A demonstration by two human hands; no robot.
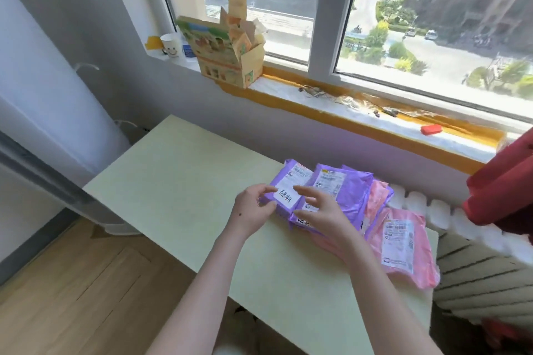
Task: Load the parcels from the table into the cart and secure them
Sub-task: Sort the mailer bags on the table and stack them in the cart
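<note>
Big window (403, 23), sunny street (450, 52) outside. Grey wall (115, 37). Wood floor (72, 282). Pale green table (178, 181). White radiator (476, 268) on right. Cardboard box (227, 52) on windowsill (277, 86). Bright daylight.

You have at least three purple parcels (344, 199) and two pink parcels (422, 266) on one table (173, 181); on the sill (277, 87) you see one cardboard box (227, 62); one paper cup (170, 44); one red block (431, 129).

Several soft plastic parcels (343, 190), purple and pink with white printed labels, are piled overlapping on the right part of a pale green table (178, 176). A purple parcel (284, 181) with a handwritten label is laid on top at the front left, and a pink one (403, 251) is laid flat by the right edge.
</note>
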